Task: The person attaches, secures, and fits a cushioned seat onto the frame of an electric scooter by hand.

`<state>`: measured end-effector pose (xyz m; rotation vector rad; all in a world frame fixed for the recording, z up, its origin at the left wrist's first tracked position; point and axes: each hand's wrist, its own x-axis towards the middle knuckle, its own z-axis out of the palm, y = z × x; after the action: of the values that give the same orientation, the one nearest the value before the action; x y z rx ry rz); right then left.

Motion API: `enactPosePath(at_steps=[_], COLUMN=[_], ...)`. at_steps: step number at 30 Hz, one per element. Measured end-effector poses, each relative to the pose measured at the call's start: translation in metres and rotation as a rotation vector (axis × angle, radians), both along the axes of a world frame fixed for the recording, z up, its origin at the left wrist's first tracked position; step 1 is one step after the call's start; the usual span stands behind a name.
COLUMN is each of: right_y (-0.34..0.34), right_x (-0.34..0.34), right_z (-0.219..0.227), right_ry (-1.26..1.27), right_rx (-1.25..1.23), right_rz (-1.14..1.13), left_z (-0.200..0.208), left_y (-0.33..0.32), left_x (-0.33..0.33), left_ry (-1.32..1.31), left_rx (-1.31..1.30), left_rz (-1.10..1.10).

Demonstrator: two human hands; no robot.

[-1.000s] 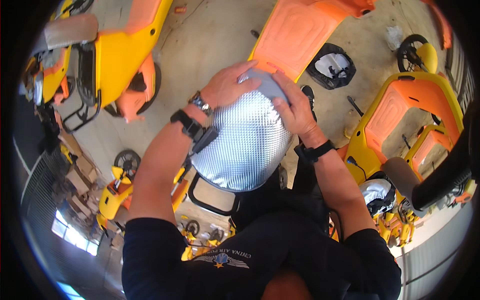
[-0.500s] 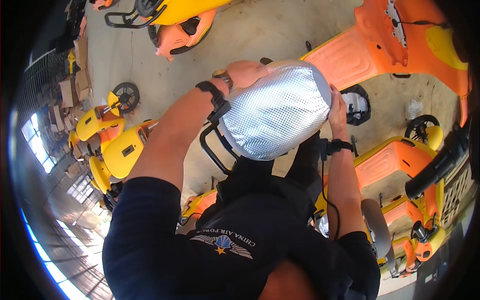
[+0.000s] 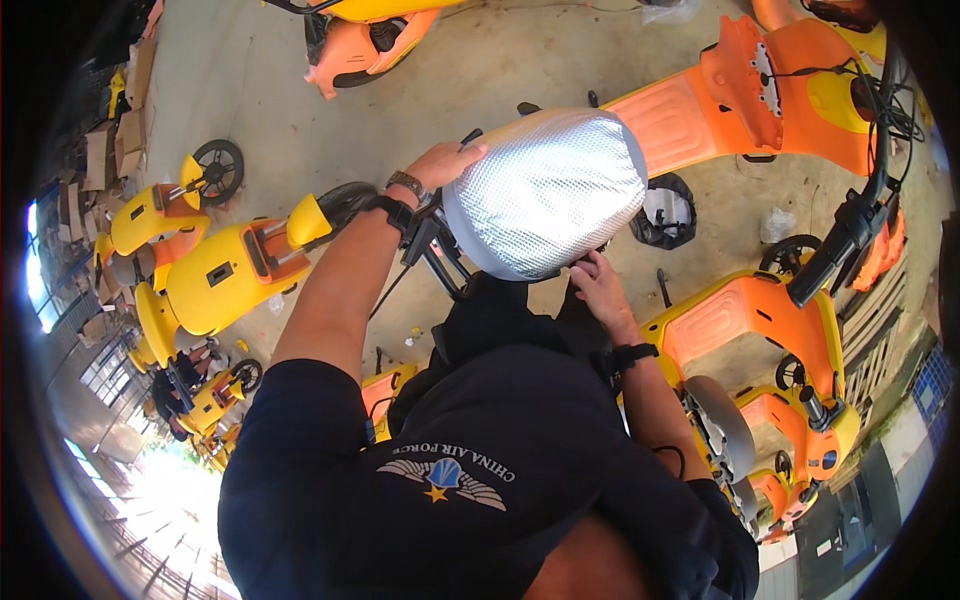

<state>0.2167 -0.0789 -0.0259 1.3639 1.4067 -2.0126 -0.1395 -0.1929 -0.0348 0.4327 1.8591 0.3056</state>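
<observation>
A silver, quilted-looking reflective seat cover [image 3: 550, 195] with a grey border is stretched over the rounded seat of an orange and yellow scooter in front of me. At the seat's left end, my left hand [image 3: 447, 166] is closed on the cover's edge, its fingertips partly hidden. My right hand [image 3: 600, 288] is at the near lower edge of the cover, fingers bent and pinching along the rim; part of them is under it. The scooter's orange footboard [image 3: 665, 125] extends beyond the seat to the right.
Yellow scooters [image 3: 215, 275] stand at my left, and more orange and yellow ones [image 3: 740, 320] at my right. A black-rimmed bag-like item [image 3: 665, 212] lies on the floor beside the footboard. A black handlebar grip [image 3: 825, 250] juts in at right. Cardboard [image 3: 100, 160] is piled far left.
My right hand has left the cover's right end and come down to its near edge. My left hand has shifted left, to the seat's left end. The view has shifted slightly.
</observation>
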Motion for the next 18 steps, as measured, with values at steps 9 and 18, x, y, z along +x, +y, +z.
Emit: enactPosePath(at_steps=[9,18], right_y=[0.045,0.085], right_x=[-0.024,-0.131], right_z=[0.022,0.020], right_ry=[0.364,0.438], right_rx=[1.022,1.196], right_rz=[0.433,0.829], left_z=[0.014,0.045], left_y=[-0.017,-0.009], left_x=[0.046,0.204], left_ry=[0.572,0.855], left_rx=[0.312,0.439], left_rz=[0.069,-0.268])
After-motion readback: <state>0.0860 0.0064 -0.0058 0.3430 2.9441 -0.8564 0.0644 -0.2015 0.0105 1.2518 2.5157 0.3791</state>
